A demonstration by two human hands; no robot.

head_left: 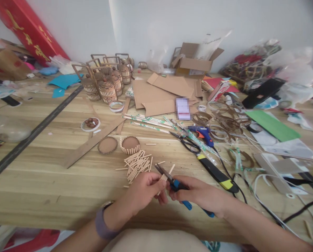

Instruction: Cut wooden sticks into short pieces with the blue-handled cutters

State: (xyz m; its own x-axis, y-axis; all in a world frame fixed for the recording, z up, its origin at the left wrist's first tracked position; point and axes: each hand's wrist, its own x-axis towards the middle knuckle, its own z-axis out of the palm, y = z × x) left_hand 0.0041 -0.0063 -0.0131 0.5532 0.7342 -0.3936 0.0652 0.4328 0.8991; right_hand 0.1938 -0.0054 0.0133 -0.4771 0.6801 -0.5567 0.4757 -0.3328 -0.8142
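Two hands meet low over the wooden table (41,182): the left hand (143,190) pinches a thin wooden stick (164,177) between closed fingers, while the right hand (198,194) grips blue-handled cutters (172,182), whose blades (slightly parted) cross the stick. Just beyond lies a pile of cut sticks (136,164), with a small stick-walled basket (130,144) and a round cardboard disc (107,145) behind it.
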